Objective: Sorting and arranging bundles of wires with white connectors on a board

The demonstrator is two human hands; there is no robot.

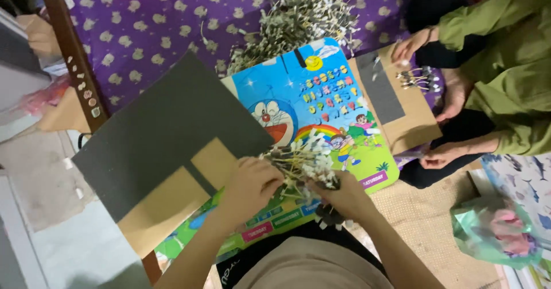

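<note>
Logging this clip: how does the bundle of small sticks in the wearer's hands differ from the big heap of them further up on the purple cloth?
The bundle is small, gathered between the left hand and right hand above the cartoon board; the heap is far larger, untouched, lying on the purple cloth. The bundle's sticks are bunched together, the heap's sprawl loosely in many directions. Both seem thin dark sticks with pale tips.

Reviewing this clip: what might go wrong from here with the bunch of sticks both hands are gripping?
The left hand and right hand hold a splayed bundle of white-tipped sticks loosely, so some may slip onto the cartoon board. A few dark pieces already lie below the right hand and could get lost.
</note>
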